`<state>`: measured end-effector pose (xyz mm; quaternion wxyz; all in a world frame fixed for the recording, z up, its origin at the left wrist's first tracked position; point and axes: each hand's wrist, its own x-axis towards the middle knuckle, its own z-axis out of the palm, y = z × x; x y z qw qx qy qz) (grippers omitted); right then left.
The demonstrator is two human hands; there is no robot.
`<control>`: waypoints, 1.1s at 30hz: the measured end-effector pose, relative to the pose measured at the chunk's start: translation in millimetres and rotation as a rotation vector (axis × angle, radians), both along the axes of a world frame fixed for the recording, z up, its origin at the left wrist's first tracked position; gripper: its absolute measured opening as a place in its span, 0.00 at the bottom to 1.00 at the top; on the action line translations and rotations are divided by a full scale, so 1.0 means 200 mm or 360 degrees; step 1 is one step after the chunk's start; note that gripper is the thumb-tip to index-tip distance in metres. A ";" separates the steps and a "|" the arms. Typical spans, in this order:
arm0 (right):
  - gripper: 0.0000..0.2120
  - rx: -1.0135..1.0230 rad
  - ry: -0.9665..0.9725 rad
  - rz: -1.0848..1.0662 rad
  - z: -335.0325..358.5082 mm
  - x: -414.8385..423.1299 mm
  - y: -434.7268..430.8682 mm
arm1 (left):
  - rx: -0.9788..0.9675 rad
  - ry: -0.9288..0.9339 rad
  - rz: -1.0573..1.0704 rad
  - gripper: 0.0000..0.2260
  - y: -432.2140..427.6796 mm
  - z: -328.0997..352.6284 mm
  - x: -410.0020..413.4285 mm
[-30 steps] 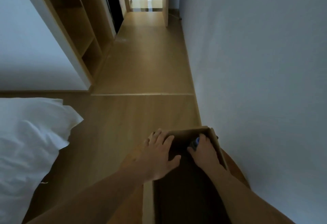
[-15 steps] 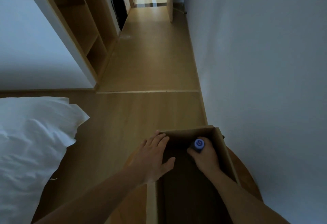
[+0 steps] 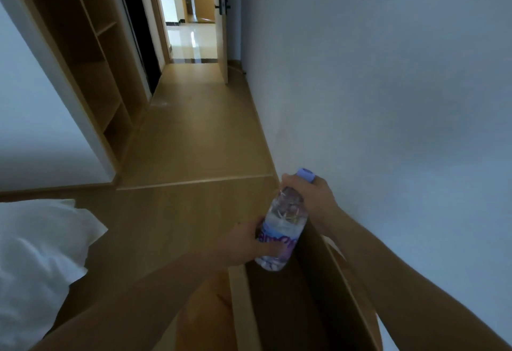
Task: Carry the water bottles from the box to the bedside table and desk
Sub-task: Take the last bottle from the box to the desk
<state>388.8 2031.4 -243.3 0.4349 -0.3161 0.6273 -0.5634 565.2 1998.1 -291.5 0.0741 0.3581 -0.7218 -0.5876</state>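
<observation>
bottle: full of water, so I think heavy and a bit slippery
right hand: fingers wrapped round the top
left hand: fingers wrapped round the middle, above the box

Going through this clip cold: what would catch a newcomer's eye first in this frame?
The clear water bottle with its pale purple cap, held in both hands over the open cardboard box by the right wall: right hand at the neck, left hand around the label. Next, the white pillow at lower left and the bright open doorway down the hall.
</observation>
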 end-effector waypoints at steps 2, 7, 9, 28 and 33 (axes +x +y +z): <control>0.09 -0.0010 0.0019 0.0031 0.14 0.04 0.03 | 0.0015 0.0135 -0.0058 0.22 0.03 0.11 0.00; 0.12 0.0023 0.0111 -0.0017 0.38 0.13 0.11 | 0.0116 0.0456 0.0060 0.14 0.18 0.30 -0.01; 0.15 0.0020 0.0181 -0.0026 0.45 0.15 0.17 | 0.0150 0.0501 0.0104 0.07 0.25 0.36 -0.02; 0.23 0.0243 0.0946 -0.0282 0.54 0.14 1.35 | 0.0181 0.0479 -0.0241 0.17 0.97 0.43 -0.10; 0.32 0.0926 0.1410 -0.0404 0.40 0.10 1.69 | 0.0092 0.0449 -0.0465 0.05 1.10 0.48 -0.12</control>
